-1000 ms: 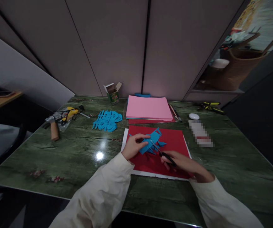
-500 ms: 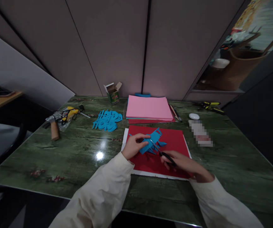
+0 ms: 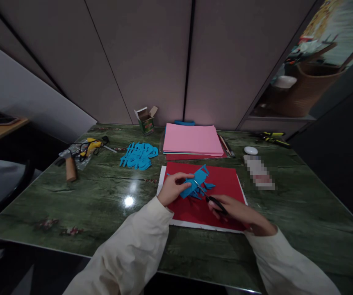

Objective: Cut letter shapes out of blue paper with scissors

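Observation:
Between the thumb and fingers of my left hand [image 3: 176,187] is a piece of blue paper [image 3: 199,178] with cut edges. My right hand [image 3: 231,208] is closed around the black handle of a pair of scissors [image 3: 215,203]. Their metal blades point up and left and lie against the blue paper; whether they are parted I cannot tell. Small blue scraps [image 3: 208,186] sit beside and below the piece. Under both hands lies a sheet of red paper [image 3: 222,178] with white showing along its edges.
Left of the red sheet are blue cut-out letter shapes [image 3: 139,155]. Behind it rests a stack of pink paper [image 3: 191,139], with an opened small box [image 3: 146,123] nearby. A wooden-handled tool [image 3: 70,169] is at left, a white oval object [image 3: 251,150] and yellow-black pliers [image 3: 274,138] at right.

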The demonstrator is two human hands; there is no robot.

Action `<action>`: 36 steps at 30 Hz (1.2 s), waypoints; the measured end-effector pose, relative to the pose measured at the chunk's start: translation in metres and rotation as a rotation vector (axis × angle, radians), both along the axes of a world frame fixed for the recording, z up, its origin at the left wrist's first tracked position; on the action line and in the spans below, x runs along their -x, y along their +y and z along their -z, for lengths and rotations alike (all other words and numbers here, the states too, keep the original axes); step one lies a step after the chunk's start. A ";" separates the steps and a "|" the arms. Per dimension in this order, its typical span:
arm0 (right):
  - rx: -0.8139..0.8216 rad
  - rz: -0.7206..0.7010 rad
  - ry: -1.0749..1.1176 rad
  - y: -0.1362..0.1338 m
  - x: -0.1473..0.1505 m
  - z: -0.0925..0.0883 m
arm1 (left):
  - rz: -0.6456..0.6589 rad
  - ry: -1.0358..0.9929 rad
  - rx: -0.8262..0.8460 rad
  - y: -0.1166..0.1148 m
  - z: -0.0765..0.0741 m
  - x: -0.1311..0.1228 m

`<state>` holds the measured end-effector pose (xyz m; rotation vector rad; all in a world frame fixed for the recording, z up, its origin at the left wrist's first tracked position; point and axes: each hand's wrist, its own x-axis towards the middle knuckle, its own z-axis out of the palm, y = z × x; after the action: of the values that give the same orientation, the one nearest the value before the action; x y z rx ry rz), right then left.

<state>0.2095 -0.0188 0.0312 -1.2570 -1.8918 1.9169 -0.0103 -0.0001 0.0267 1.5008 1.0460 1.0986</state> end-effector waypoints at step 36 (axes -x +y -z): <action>-0.019 0.062 -0.045 -0.003 0.001 0.002 | -0.006 -0.030 0.032 0.001 0.003 0.001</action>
<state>0.2088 -0.0220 0.0295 -1.3476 -1.8650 1.8506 -0.0114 0.0011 0.0240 1.4524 1.0436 1.1010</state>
